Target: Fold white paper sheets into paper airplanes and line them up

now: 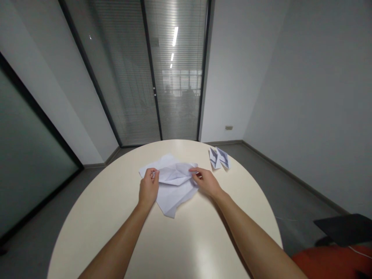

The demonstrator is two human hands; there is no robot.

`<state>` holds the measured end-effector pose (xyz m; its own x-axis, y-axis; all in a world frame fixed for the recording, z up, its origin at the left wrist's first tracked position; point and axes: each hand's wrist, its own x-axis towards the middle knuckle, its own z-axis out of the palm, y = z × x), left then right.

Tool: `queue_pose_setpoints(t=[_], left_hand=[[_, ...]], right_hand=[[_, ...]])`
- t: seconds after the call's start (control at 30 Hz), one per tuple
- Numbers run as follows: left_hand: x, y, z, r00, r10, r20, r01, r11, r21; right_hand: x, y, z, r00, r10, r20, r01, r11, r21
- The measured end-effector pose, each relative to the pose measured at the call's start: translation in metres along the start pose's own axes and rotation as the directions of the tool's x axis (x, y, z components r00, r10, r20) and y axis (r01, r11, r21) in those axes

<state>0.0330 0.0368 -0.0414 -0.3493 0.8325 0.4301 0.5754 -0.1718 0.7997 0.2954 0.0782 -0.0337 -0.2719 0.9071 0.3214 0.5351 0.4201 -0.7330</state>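
Note:
Between my hands is a creased sheet of white paper (176, 173), its upper part raised a little off what lies beneath. More white paper (171, 199) spreads under it on the table; I cannot tell if this is a separate sheet. My left hand (148, 186) pinches the raised paper at its left end, thumb against fingers. At the right end my right hand (205, 181) pinches it the same way. Beyond the right hand stands a folded white paper piece (220, 159) with pointed flaps, touched by neither hand.
The round cream table (110, 209) carries all the paper. A red seat (331, 261) with a black flat object (344, 228) on or above it is at the lower right. Glass panels with blinds (130, 77) and grey walls stand behind the table.

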Motion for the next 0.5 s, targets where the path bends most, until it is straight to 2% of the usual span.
queue_pose_setpoints(t=[0.17, 0.27, 0.33, 0.4, 0.5], left_hand=[[-0.001, 0.004, -0.002, 1.0, -0.006, 0.012, 0.006, 1.0, -0.028], [-0.003, 0.007, -0.003, 1.0, 0.013, 0.028, -0.011, 0.999, -0.049], [-0.003, 0.006, -0.003, 1.0, 0.017, 0.024, -0.015, 0.997, -0.069], [-0.001, 0.003, -0.002, 1.0, -0.009, 0.01, 0.01, 0.994, -0.107], [0.004, -0.004, -0.002, 0.994, -0.106, -0.023, 0.099, 0.972, -0.215]], right_hand=[[0.0, -0.004, -0.001, 0.997, 0.067, -0.041, -0.073, 0.985, -0.155], [0.002, -0.003, 0.001, 0.993, 0.075, -0.087, -0.087, 0.987, -0.136], [0.004, -0.001, 0.003, 0.992, 0.066, -0.108, -0.07, 0.997, -0.03], [0.006, 0.0, 0.004, 0.994, 0.051, -0.101, -0.036, 0.988, 0.149], [0.008, -0.003, 0.004, 0.996, 0.033, -0.087, 0.009, 0.897, 0.442]])
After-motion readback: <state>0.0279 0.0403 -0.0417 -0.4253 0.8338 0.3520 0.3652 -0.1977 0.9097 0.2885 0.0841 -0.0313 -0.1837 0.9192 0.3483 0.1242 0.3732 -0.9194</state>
